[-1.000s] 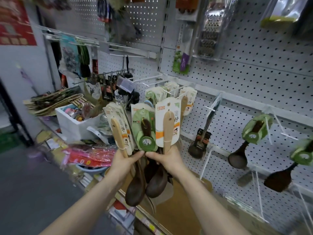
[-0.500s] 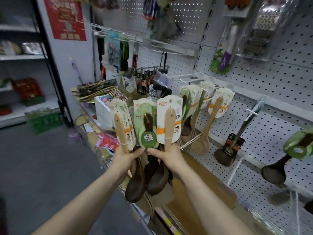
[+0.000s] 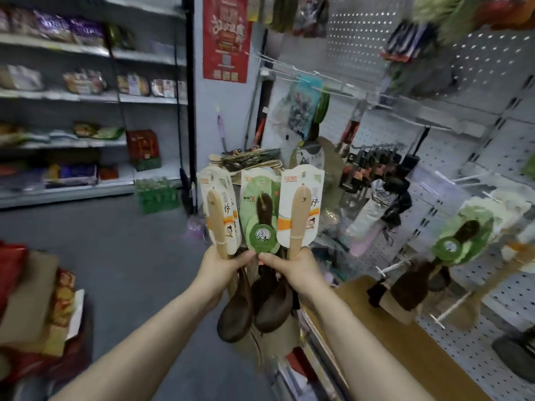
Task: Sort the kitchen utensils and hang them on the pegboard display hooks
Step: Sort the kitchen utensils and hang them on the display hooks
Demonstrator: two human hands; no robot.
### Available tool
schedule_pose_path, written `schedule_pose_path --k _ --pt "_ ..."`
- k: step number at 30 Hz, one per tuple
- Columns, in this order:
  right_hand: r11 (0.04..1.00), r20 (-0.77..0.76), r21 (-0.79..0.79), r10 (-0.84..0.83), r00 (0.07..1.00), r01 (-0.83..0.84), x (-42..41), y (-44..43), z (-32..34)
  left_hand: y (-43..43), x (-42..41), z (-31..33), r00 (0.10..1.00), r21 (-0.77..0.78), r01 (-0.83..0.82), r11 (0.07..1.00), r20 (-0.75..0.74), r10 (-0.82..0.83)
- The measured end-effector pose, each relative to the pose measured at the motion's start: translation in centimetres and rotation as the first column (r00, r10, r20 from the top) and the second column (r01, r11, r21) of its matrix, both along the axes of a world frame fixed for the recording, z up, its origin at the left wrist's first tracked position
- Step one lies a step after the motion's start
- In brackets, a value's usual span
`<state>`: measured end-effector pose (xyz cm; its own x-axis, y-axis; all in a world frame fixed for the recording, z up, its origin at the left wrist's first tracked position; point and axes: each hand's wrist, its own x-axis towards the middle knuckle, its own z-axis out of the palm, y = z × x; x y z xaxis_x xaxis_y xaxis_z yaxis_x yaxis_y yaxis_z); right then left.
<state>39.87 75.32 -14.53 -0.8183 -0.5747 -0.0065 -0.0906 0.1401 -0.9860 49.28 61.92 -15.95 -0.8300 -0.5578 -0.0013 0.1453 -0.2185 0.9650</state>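
I hold a fanned bunch of packaged wooden spoons upright in front of me. My left hand (image 3: pixel 221 263) grips a light wooden spoon (image 3: pixel 216 219) on a white card. My right hand (image 3: pixel 292 266) grips another light wooden spoon (image 3: pixel 299 215) on a white card. Between them stands a dark spoon on a green card (image 3: pixel 262 218). Dark spoon bowls (image 3: pixel 254 309) hang below my hands. The white pegboard (image 3: pixel 492 91) is at the right, with a matching green-carded dark spoon (image 3: pixel 460 235) hanging on a hook.
Bare white hooks (image 3: pixel 451 309) stick out of the pegboard low at the right. A brown cardboard box (image 3: pixel 405 337) sits below them. Store shelves (image 3: pixel 86 96) with goods line the far left across a grey floor. Red packages (image 3: pixel 34 299) are piled at the near left.
The view has swung left, away from the pegboard toward the aisle and far shelves. The bunch of spoons stays in both hands in the same grip.
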Motion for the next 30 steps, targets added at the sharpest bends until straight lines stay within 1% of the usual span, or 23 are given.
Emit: schedule_pose_path --k 6,11,16,20,23,30 --pt "0.997 0.024 -0.047 0.056 0.998 -0.055 0.8 -10.5 0.4 -10.1 1.4 0.6 0.998 -0.009 -0.057 0.998 -0.003 0.057" --pt "0.992 0.007 -0.029 0.119 0.993 -0.119 0.6 -17.3 -0.2 -16.5 2.0 -0.2 0.993 0.011 -0.115 0.993 0.021 0.115" --pt "0.983 0.007 -0.006 0.182 0.983 -0.182 -1.3 -22.9 -1.5 -21.5 0.9 -1.4 0.986 0.036 -0.166 0.985 0.036 0.165" --pt "0.975 0.036 0.014 0.22 0.975 -0.22 -4.3 -27.6 -2.7 -25.5 -1.5 -2.1 0.974 0.043 -0.22 0.974 0.061 0.218" --pt "0.971 0.049 -0.018 0.237 0.97 -0.237 -7.2 -31.4 -3.3 -28.7 -4.0 -2.1 0.964 0.026 -0.26 0.965 0.07 0.257" --pt "0.953 0.046 -0.047 0.3 0.953 -0.298 -15.7 -40.0 -1.9 -36.6 -12.0 -0.3 0.941 -0.019 -0.329 0.944 0.08 0.329"
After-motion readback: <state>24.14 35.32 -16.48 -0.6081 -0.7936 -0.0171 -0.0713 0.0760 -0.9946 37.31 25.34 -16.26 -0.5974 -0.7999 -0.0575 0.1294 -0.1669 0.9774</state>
